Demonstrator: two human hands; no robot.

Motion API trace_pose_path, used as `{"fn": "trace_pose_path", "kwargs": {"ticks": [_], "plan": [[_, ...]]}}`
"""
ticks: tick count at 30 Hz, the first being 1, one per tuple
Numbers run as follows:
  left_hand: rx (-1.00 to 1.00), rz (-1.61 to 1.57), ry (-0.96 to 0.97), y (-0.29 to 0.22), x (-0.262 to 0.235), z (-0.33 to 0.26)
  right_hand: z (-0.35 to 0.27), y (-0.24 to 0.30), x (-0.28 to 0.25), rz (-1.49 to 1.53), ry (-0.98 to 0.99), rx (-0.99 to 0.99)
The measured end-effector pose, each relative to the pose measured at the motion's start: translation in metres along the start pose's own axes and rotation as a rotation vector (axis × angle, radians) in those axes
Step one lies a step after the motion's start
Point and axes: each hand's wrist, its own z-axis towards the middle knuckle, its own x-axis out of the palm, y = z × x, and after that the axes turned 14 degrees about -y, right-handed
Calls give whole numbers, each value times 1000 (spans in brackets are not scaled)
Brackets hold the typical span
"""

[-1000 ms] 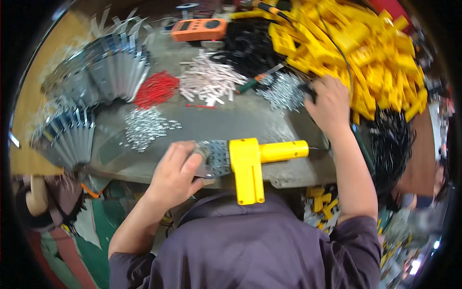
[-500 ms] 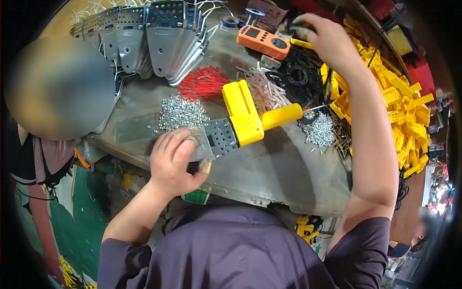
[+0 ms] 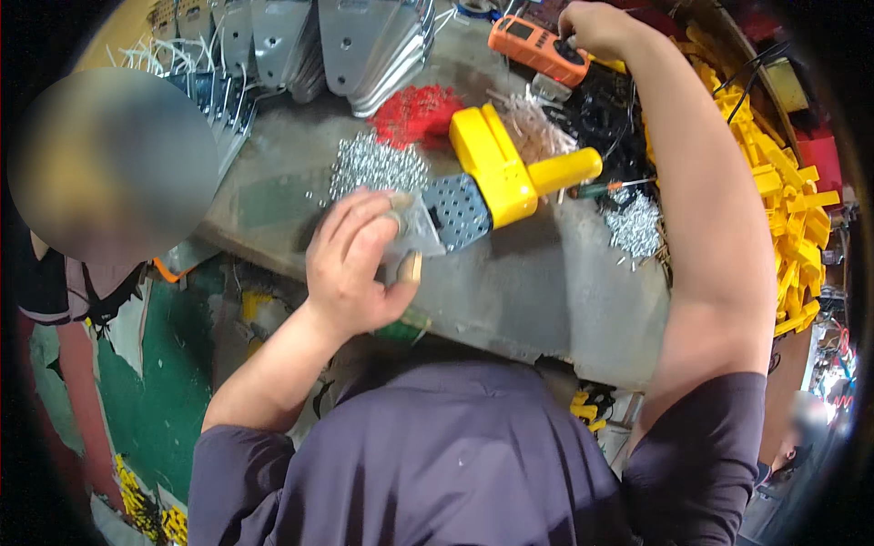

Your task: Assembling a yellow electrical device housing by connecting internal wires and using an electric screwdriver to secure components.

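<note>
My left hand grips the grey metal end of a yellow hand tool that lies on the grey workbench; its perforated metal plate sits just right of my fingers. My right hand reaches far across the bench and rests on the right end of an orange handheld meter at the back. A pile of small silver screws lies just beyond my left hand.
Stacked grey metal plates line the back left. Red parts, pale sticks, black parts and a second screw pile lie mid-bench. Yellow plastic pieces heap at the right. A person stands at left.
My right hand has stretched from the yellow pieces to the orange meter at the back. My left hand has kept its hold on the tool's metal end, and the view has shifted left.
</note>
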Motion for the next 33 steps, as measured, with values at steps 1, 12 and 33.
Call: {"fn": "trace_pose_path", "kwargs": {"ticks": [1,12,33], "plan": [[-18,16,9,3,-2,-3,-3,23,-17,-27,82,49],[-199,15,135,-24,-64,-94,-131,102,-7,771,-557,-18],[-1131,-667,0,-47,-47,-89,-246,262,15,1284,-362,-207]]}}
